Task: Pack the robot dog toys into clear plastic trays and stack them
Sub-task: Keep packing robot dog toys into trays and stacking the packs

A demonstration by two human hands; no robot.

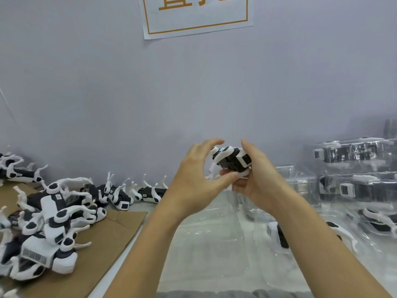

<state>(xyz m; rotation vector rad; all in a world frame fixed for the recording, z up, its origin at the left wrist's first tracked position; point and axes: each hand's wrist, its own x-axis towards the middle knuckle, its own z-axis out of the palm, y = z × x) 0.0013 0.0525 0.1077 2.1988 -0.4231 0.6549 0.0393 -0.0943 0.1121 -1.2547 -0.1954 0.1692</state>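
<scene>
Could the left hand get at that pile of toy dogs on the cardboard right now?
Probably not at once: the left hand is busy on the toy dog held up with the right hand. Once it lets go, nothing seems to block the way to the pile on its side.

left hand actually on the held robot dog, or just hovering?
Touching. The head view shows the left hand's thumb pressed against the underside of the robot dog toy, while its curled fingers arch above it with a gap. The right hand cradles the toy.
</scene>
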